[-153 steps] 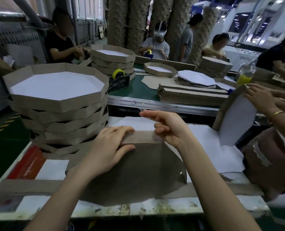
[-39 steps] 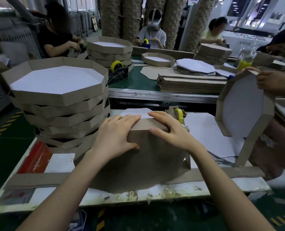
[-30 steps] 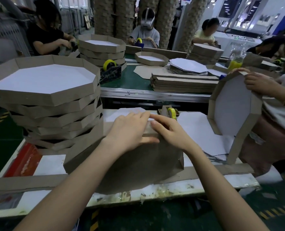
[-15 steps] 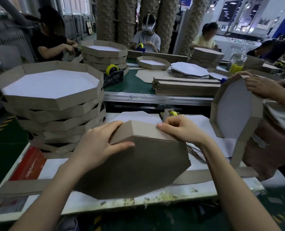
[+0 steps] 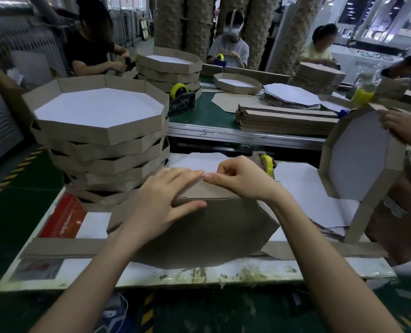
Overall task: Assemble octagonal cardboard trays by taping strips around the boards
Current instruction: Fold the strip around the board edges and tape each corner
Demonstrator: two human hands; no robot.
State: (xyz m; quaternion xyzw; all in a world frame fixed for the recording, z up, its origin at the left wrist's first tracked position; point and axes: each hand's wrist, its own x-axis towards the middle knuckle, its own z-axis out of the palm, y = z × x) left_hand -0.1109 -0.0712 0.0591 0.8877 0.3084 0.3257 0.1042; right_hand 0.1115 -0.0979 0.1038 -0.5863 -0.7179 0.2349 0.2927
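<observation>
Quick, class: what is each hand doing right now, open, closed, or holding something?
Left hand: open, pressed flat on the cardboard strip.
Right hand: closed, pinching the cardboard strip's top edge.

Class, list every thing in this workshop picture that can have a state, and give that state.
Unfinished tray, stood on edge, brown back toward the camera.
Left hand, fingers flat, pressing the tray's top rim.
Right hand, fingers curled over the same rim.
Tray stack, finished trays, top one open side up.
Neighbour's tray, held upright.
Tape dispenser, yellow roll loaded.
</observation>
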